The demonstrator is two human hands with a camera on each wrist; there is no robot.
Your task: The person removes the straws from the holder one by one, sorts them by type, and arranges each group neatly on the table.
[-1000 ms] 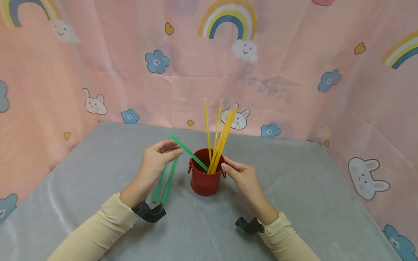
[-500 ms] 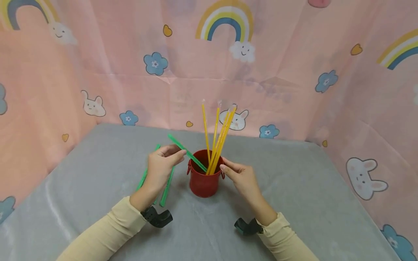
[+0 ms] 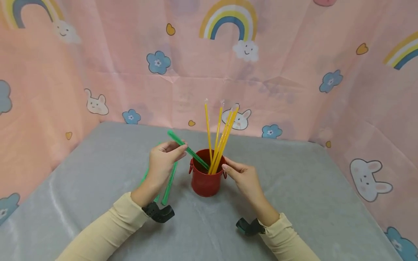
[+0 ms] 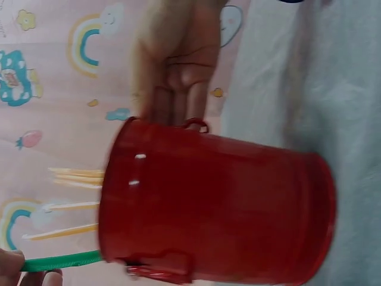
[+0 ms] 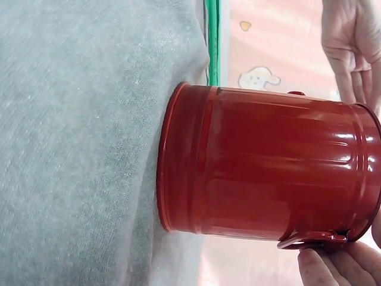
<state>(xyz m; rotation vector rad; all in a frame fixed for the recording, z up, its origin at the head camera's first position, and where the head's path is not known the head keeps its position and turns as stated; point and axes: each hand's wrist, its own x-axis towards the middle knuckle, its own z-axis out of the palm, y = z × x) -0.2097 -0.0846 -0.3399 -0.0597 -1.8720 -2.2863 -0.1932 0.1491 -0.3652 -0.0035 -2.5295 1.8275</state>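
Grey cloth [image 3: 294, 206] lies beneath the red bucket [image 3: 205, 185], pink fabric [image 3: 287, 40] behind it; yellow straws [image 3: 224, 136] lean inside; left of it, the left hand [image 3: 161, 159], pinching 1 green straw [image 3: 197, 157] slanting in, partly hides loose straws [image 3: 169, 184]; the right hand [image 3: 244, 177] grips its rim.

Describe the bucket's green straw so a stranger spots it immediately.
On the grey cloth stands a red bucket. Out of it, leaning toward the left hand that pinches it, sticks a green straw. It is the only green one visible there; its neighbours are yellow straws.
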